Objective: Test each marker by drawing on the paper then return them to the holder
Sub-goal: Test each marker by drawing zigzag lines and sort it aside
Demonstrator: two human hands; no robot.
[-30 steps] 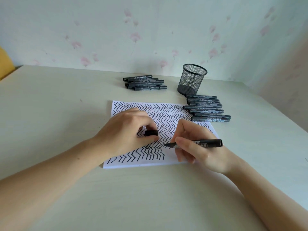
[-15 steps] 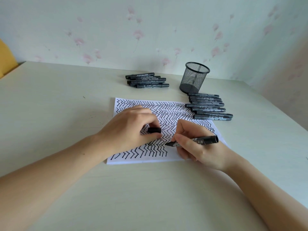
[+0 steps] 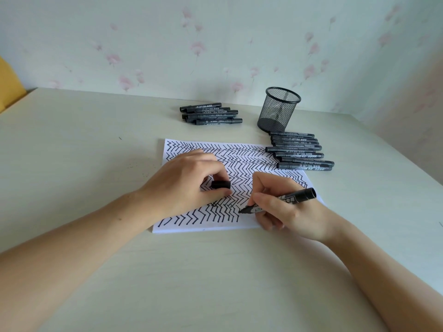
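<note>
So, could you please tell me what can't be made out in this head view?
- Paper: both hands cover part of the pattern, so those lines are hidden.
- Marker print: too small and partly under the right hand's grip.
- Cap: its far end sits under the left hand's fingers.
- Holder: mesh is dark; whether anything lies inside is unclear.
- Forearms: cut off by the bottom edge.

Both forearms bare, no sleeves, watch or rings; left hand (image 3: 184,185) & right hand (image 3: 287,209) w/ short plain nails.
</note>
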